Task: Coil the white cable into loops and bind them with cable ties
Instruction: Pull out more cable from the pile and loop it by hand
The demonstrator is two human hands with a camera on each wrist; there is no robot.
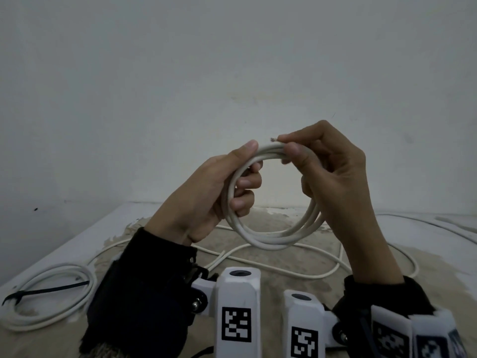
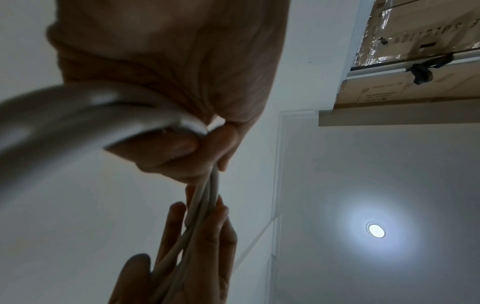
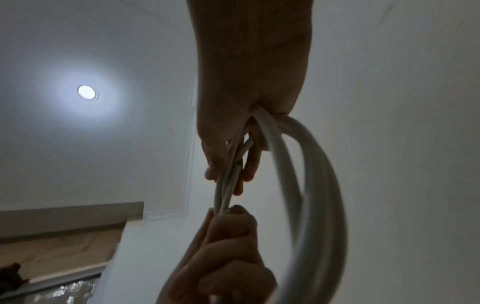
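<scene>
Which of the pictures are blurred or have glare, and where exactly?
Head view: dim, but the coiled white cable is sharp. Left wrist view: the cable nearest the lens is a blurred smear, and the ceiling lamp glares. Right wrist view: the outer loops are soft; the lamp throws a halo.

Left hand is gripping the white cable loops, right hand pinching them below, ceiling light glowing behind.

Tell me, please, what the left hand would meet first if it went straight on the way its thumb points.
Probably the right hand: the left hand has its thumb aimed along the top of the white cable coil toward the right fingertips, though depth is unclear.
</scene>
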